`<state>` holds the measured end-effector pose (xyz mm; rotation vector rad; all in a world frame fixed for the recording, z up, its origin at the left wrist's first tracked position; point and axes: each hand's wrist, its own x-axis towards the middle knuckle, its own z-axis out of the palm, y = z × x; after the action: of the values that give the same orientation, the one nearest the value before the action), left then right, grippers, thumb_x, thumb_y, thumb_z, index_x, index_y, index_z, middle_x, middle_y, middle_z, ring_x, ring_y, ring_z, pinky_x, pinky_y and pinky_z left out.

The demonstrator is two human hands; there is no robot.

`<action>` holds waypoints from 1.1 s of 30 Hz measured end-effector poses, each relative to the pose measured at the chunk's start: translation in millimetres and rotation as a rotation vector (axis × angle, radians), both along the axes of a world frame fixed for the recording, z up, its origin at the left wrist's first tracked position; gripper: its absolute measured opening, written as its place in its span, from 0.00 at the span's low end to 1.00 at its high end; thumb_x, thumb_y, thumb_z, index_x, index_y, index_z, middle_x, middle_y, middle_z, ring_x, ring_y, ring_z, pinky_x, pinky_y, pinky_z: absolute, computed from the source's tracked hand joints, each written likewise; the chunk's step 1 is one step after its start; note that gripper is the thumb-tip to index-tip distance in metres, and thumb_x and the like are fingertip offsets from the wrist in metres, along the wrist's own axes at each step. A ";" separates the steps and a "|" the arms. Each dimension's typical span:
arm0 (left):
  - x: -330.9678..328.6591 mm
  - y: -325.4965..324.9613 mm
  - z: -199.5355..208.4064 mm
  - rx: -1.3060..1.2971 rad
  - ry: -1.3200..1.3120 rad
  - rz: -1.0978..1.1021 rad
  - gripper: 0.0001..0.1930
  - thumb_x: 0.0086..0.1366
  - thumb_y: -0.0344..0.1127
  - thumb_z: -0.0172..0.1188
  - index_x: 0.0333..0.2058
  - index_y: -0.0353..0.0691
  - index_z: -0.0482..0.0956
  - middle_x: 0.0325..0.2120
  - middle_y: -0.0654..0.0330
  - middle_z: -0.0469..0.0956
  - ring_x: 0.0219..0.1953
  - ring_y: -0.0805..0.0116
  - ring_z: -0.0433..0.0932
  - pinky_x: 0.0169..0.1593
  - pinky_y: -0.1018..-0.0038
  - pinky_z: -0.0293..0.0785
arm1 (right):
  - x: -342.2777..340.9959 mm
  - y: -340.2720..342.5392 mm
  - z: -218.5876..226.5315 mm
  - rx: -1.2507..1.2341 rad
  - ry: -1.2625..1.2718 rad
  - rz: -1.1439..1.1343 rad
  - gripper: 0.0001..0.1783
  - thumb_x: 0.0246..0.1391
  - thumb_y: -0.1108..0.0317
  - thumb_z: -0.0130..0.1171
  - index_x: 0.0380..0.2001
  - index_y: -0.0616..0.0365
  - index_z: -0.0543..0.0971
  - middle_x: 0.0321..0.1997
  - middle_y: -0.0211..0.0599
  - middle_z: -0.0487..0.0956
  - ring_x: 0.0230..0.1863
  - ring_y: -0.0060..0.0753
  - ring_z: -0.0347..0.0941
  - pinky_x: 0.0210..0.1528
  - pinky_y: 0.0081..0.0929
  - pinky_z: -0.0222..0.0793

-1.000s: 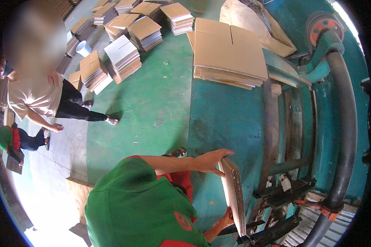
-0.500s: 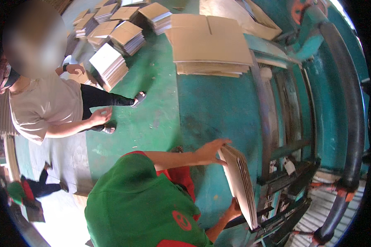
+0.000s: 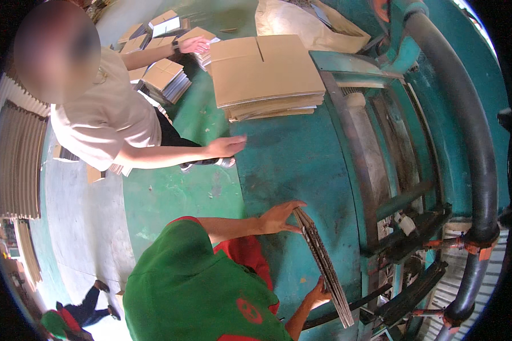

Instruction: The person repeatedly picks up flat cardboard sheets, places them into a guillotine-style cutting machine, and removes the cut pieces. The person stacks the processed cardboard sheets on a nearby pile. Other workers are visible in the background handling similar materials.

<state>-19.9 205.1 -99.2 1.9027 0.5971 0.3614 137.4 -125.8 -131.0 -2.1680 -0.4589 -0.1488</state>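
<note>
A thin stack of brown cardboard sheets (image 3: 324, 267) stands tilted, edge-on, above the teal table surface. My left hand (image 3: 281, 217) grips its upper end, with the fingers over the edge and the thumb lower down. Lower in the picture, my right hand (image 3: 319, 293) holds the stack's side near its bottom end. Green and red clothing covers my torso. Farther up the table lies a pile of flat cardboard (image 3: 267, 71), with a slot cut in the top sheet.
A person in a light shirt (image 3: 105, 119) stands left of the table, one hand reaching toward its edge. Cardboard stacks (image 3: 165, 77) sit on the green floor behind. Machinery with a thick dark pipe (image 3: 466, 113) lines the right. Another person (image 3: 77, 318) is at lower left.
The cardboard stack in my hands has turned more edge-on. The person in the light shirt has come closer to the table with arms extended. My view has shifted slightly.
</note>
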 end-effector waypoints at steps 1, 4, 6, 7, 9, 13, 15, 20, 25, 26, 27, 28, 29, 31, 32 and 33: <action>1.8 0.6 -2.4 0.030 -0.034 -0.011 0.43 0.54 0.57 0.67 0.60 0.40 0.58 0.56 0.47 0.66 0.59 0.46 0.67 0.60 0.59 0.66 | -1.3 -0.4 -1.2 -0.019 0.053 0.011 0.24 0.47 0.71 0.70 0.45 0.76 0.76 0.46 0.54 0.80 0.40 0.42 0.79 0.41 0.34 0.81; 7.8 0.8 -15.1 0.078 -0.032 -0.002 0.42 0.54 0.57 0.67 0.59 0.39 0.60 0.54 0.46 0.67 0.57 0.47 0.69 0.58 0.59 0.67 | -9.9 6.8 1.5 -0.215 0.316 -0.147 0.29 0.46 0.64 0.72 0.46 0.75 0.76 0.44 0.53 0.80 0.41 0.40 0.79 0.42 0.32 0.80; 10.8 -0.3 -22.9 0.144 -0.040 0.044 0.41 0.54 0.57 0.67 0.58 0.39 0.60 0.52 0.46 0.69 0.55 0.47 0.71 0.56 0.60 0.69 | -11.5 15.2 11.7 -0.138 0.318 -0.097 0.28 0.46 0.63 0.72 0.44 0.74 0.77 0.43 0.52 0.80 0.41 0.39 0.79 0.43 0.32 0.78; 11.0 -1.5 -25.2 0.187 -0.057 0.066 0.41 0.53 0.57 0.68 0.57 0.38 0.61 0.50 0.46 0.71 0.53 0.47 0.72 0.54 0.60 0.70 | -14.9 15.8 19.1 -0.096 0.340 -0.082 0.27 0.45 0.64 0.72 0.44 0.73 0.77 0.42 0.52 0.80 0.41 0.39 0.79 0.43 0.33 0.78; 11.3 -3.6 -25.4 0.222 0.007 0.042 0.41 0.52 0.57 0.69 0.55 0.36 0.62 0.45 0.45 0.74 0.49 0.46 0.75 0.51 0.59 0.73 | -23.0 13.5 32.9 0.012 0.432 -0.103 0.23 0.45 0.69 0.71 0.43 0.72 0.77 0.41 0.48 0.81 0.41 0.37 0.77 0.46 0.34 0.75; 24.3 -11.4 -14.7 0.047 0.216 -0.044 0.39 0.48 0.58 0.72 0.45 0.30 0.69 0.32 0.43 0.80 0.36 0.44 0.81 0.41 0.56 0.77 | -38.9 -18.3 37.5 0.175 0.648 -0.273 0.18 0.47 0.71 0.67 0.40 0.64 0.74 0.41 0.39 0.78 0.45 0.30 0.74 0.48 0.35 0.73; 44.3 -24.3 -9.4 0.050 0.151 -0.082 0.36 0.49 0.58 0.72 0.41 0.29 0.70 0.31 0.41 0.80 0.35 0.44 0.81 0.38 0.57 0.77 | -50.6 -34.4 23.4 0.862 0.946 -0.506 0.14 0.53 0.67 0.61 0.42 0.61 0.75 0.40 0.37 0.78 0.43 0.36 0.76 0.47 0.35 0.74; 107.5 -86.1 -8.7 0.116 0.098 -0.221 0.34 0.53 0.57 0.69 0.39 0.28 0.69 0.29 0.41 0.80 0.32 0.42 0.81 0.32 0.57 0.77 | -48.3 -62.3 -9.0 1.204 0.996 -0.664 0.23 0.61 0.56 0.57 0.51 0.63 0.71 0.43 0.44 0.76 0.42 0.42 0.76 0.45 0.39 0.76; 166.5 -152.2 -27.1 0.010 0.336 -0.407 0.35 0.58 0.62 0.62 0.37 0.27 0.68 0.27 0.36 0.79 0.30 0.38 0.81 0.30 0.54 0.78 | -12.1 -102.6 -3.4 1.033 0.837 -0.820 0.30 0.64 0.46 0.48 0.50 0.66 0.68 0.40 0.49 0.78 0.35 0.42 0.80 0.34 0.36 0.81; 173.2 -156.5 -28.9 0.099 0.324 -0.386 0.35 0.59 0.62 0.60 0.37 0.27 0.67 0.26 0.36 0.79 0.30 0.38 0.80 0.29 0.54 0.78 | -6.5 -108.4 -1.4 0.986 0.838 -0.828 0.32 0.64 0.44 0.48 0.50 0.67 0.68 0.39 0.50 0.79 0.33 0.43 0.81 0.32 0.35 0.81; 179.9 -159.4 -30.0 0.127 0.329 -0.395 0.36 0.59 0.63 0.59 0.37 0.27 0.67 0.25 0.35 0.78 0.29 0.37 0.80 0.29 0.53 0.78 | 0.0 -112.2 0.3 0.916 0.861 -0.800 0.32 0.64 0.43 0.47 0.50 0.67 0.68 0.38 0.52 0.79 0.32 0.43 0.81 0.30 0.35 0.81; 183.3 -160.3 -29.6 0.121 0.408 -0.401 0.36 0.60 0.64 0.57 0.37 0.27 0.66 0.25 0.34 0.78 0.29 0.37 0.80 0.29 0.53 0.79 | 3.6 -114.9 2.3 0.866 0.898 -0.783 0.33 0.63 0.42 0.46 0.50 0.67 0.68 0.37 0.53 0.80 0.30 0.43 0.81 0.29 0.34 0.81; 186.1 -160.6 -28.3 0.202 0.326 -0.413 0.36 0.60 0.64 0.57 0.37 0.27 0.66 0.24 0.35 0.78 0.29 0.37 0.80 0.29 0.53 0.79 | 7.5 -115.9 3.4 0.827 0.905 -0.774 0.33 0.63 0.41 0.45 0.50 0.67 0.68 0.36 0.54 0.80 0.29 0.44 0.81 0.28 0.34 0.81; 186.0 -159.0 -23.8 0.295 0.374 -0.419 0.36 0.61 0.65 0.56 0.37 0.27 0.65 0.24 0.35 0.78 0.29 0.37 0.80 0.30 0.53 0.80 | 9.7 -113.9 5.3 0.819 0.907 -0.795 0.34 0.63 0.41 0.45 0.49 0.67 0.68 0.34 0.55 0.80 0.26 0.44 0.81 0.25 0.33 0.81; 184.5 -158.0 -21.2 0.305 0.332 -0.428 0.37 0.61 0.64 0.56 0.40 0.27 0.65 0.24 0.36 0.78 0.28 0.38 0.80 0.30 0.53 0.79 | 9.4 -111.1 6.0 0.819 0.913 -0.812 0.34 0.63 0.40 0.45 0.49 0.67 0.68 0.33 0.55 0.80 0.25 0.44 0.81 0.24 0.33 0.81; 183.0 -159.5 -19.4 0.320 0.333 -0.421 0.37 0.61 0.64 0.56 0.42 0.26 0.65 0.24 0.37 0.78 0.28 0.38 0.80 0.29 0.53 0.79 | 9.3 -109.8 6.6 0.814 0.884 -0.826 0.34 0.63 0.40 0.45 0.49 0.67 0.68 0.33 0.55 0.80 0.25 0.43 0.81 0.24 0.33 0.81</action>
<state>163.1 45.5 -118.5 2.3571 0.3489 -0.1456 146.7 -235.6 -124.4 -1.2907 0.8737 0.1599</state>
